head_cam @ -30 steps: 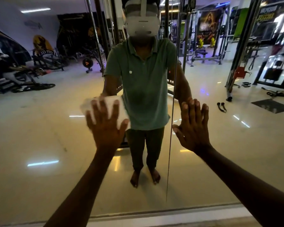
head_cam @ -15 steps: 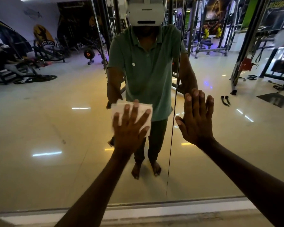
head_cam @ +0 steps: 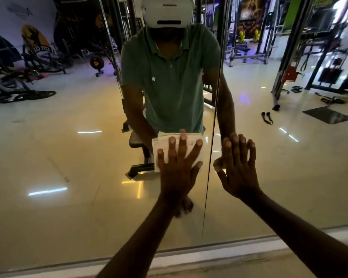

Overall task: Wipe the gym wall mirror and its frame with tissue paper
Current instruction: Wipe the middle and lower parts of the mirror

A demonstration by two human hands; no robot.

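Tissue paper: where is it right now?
Head view, centre: the tissue paper is pressed flat on the mirror under the left hand, just left of the vertical seam.

One head-worn camera looks forward and slightly down, close to the mirror (head_cam: 68,157), with its bottom frame (head_cam: 189,255) in view.

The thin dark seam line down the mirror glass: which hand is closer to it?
Right. The right hand lies flat just beside the seam; the left hand presses white tissue paper slightly farther off.
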